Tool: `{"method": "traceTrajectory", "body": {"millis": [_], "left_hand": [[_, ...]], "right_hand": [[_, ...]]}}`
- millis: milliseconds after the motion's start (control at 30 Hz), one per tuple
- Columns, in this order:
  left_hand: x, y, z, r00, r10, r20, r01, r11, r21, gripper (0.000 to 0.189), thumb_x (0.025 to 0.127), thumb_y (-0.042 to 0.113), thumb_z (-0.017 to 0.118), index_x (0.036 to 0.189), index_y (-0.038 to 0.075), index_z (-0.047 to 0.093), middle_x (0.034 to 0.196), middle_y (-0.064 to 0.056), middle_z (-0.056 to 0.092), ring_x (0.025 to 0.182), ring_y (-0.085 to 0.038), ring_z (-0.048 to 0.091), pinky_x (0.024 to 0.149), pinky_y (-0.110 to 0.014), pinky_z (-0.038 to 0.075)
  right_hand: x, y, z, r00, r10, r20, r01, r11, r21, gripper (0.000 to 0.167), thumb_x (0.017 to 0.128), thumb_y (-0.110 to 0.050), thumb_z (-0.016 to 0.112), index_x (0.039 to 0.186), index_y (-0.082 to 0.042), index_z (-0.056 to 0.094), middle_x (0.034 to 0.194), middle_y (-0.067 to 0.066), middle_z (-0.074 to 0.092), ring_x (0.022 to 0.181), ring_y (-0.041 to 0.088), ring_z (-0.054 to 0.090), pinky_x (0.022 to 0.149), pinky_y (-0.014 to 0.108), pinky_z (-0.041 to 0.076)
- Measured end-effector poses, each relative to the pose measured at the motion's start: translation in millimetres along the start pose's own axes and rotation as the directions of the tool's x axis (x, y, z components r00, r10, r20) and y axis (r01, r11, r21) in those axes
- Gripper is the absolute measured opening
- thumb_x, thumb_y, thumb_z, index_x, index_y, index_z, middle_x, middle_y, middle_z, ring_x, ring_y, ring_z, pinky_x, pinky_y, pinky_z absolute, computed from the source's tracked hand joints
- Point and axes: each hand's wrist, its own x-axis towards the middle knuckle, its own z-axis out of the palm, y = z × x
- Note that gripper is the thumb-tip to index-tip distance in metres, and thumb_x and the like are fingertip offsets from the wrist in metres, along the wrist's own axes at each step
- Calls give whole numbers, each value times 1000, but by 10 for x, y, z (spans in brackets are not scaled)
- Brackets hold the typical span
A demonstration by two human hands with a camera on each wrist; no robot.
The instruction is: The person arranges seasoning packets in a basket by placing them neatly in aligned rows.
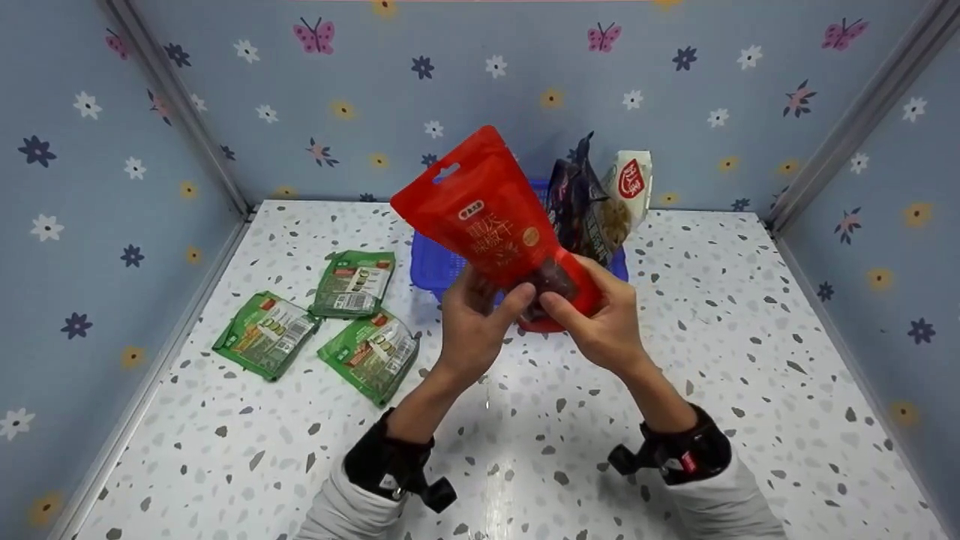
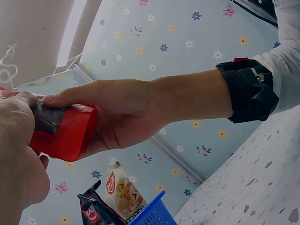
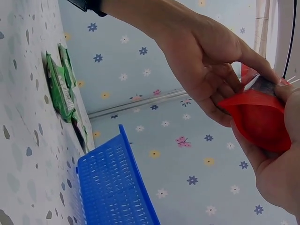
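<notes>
A red snack pouch (image 1: pixel 491 217) with a hang hole and a clear window near its bottom is held up in front of a blue basket (image 1: pixel 431 266). My left hand (image 1: pixel 474 322) grips its lower left part, thumb on the front. Opposite it, my right hand (image 1: pixel 604 319) grips the lower right edge, its thumb also on the window. Dark pieces show through that window. In the right wrist view the pouch's rounded red bottom (image 3: pixel 262 124) sits between both hands. Part of the basket is hidden behind the pouch.
A dark pouch (image 1: pixel 574 199) and a white bag (image 1: pixel 630 187) with a red logo stand in the basket's right side. Several green packets, among them one packet (image 1: pixel 266 334) at the far left, lie on the speckled table (image 1: pixel 525 450). Flowered panels (image 1: pixel 480 75) enclose the table.
</notes>
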Motion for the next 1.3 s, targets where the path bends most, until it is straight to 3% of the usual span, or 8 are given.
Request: {"method": "traceTrajectory", "body": {"millis": [233, 433, 633, 767, 900, 1067, 1300], "left_hand": [[16, 0, -13, 1000, -12, -6, 12, 1000, 2, 55, 103, 8, 72, 155, -1, 55, 143, -20, 74, 125, -29, 79, 106, -43, 68], [37, -3, -51, 1000, 16, 1, -16, 999, 39, 54, 102, 8, 73, 153, -1, 58, 140, -20, 77, 119, -30, 82, 103, -46, 69], [88, -8, -163, 997, 73, 35, -75, 994, 83, 53, 100, 5, 75, 151, -3, 61, 139, -21, 78, 117, -27, 83, 101, -45, 70], [134, 25, -295, 989, 68, 129, -85, 987, 136, 54, 98, 3, 79, 150, -2, 64, 138, -19, 79, 113, -23, 82, 99, -39, 70], [156, 91, -412, 968, 8, 253, -54, 983, 176, 56, 98, 5, 82, 152, 3, 66, 141, -14, 79, 122, -24, 81, 106, -41, 68], [171, 138, -472, 931, -76, 358, -6, 975, 223, 54, 99, 12, 86, 150, 6, 69, 140, -10, 80, 127, -23, 80, 110, -45, 67], [199, 120, -471, 869, -112, 482, -37, 957, 288, 51, 97, 12, 89, 144, 4, 73, 134, -12, 82, 122, -23, 81, 106, -40, 68]], "right_hand": [[3, 50, 16, 1000, -9, 21, 10, 999, -38, 44, 92, 6, 81, 135, 5, 73, 114, 24, 82, 90, 11, 78, 79, 27, 70], [21, 68, -5, 997, 3, 71, -1, 1000, -31, 41, 94, 5, 81, 134, 5, 73, 113, 22, 83, 87, 11, 78, 79, 27, 70], [61, 15, -103, 987, 21, 160, -17, 1000, -22, 48, 96, 6, 79, 143, 2, 71, 127, 22, 82, 106, 11, 80, 94, 25, 68], [87, -53, -200, 983, 10, 184, -13, 1000, 15, 53, 97, 9, 75, 149, 2, 67, 138, 21, 78, 123, 14, 78, 107, 27, 65], [110, -125, -297, 982, -24, 187, 12, 998, 65, 54, 99, 8, 72, 152, 2, 64, 144, 16, 76, 128, 20, 78, 113, 33, 63], [116, -211, -397, 985, -38, 166, 19, 994, 110, 52, 103, 0, 72, 153, 5, 61, 147, 7, 75, 133, 22, 76, 116, 33, 62], [126, -263, -498, 987, -8, 164, -17, 989, 150, 53, 98, 4, 73, 150, 9, 63, 143, 7, 79, 127, 23, 80, 110, 34, 65]]}}
